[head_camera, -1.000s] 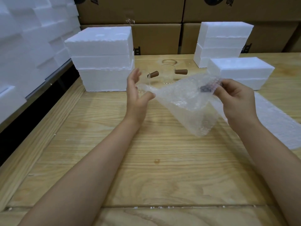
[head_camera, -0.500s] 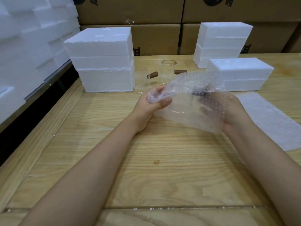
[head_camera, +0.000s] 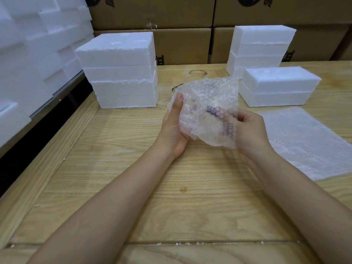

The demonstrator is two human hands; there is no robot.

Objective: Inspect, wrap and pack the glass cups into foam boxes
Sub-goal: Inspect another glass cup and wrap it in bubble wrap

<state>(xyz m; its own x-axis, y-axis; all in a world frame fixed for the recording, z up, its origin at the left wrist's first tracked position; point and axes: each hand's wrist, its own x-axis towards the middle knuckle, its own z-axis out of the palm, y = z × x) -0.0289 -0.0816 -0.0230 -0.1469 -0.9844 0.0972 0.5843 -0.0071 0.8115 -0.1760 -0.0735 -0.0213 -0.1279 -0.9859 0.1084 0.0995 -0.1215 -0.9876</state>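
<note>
Wooden table (head_camera: 171, 206), cartons (head_camera: 152, 16) behind, foam boxes (head_camera: 118, 69) stacked at left. Left hand (head_camera: 173, 130) cradles wrap bundle (head_camera: 207, 103) above table centre, thumb up its side. Right hand (head_camera: 249, 132) pinches bundle's near edge. Bare cup (head_camera: 163, 96) just behind.

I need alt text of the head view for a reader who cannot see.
Two hands hold a bubble-wrap bundle above a wooden table: the left hand cups it, the right hand pinches it. White foam boxes stand behind.

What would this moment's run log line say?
phase: wrapping | left hand: holds bubble wrap bundle | right hand: grips same bundle | cup: dark handle shows through wrap | packing: not yet
</note>
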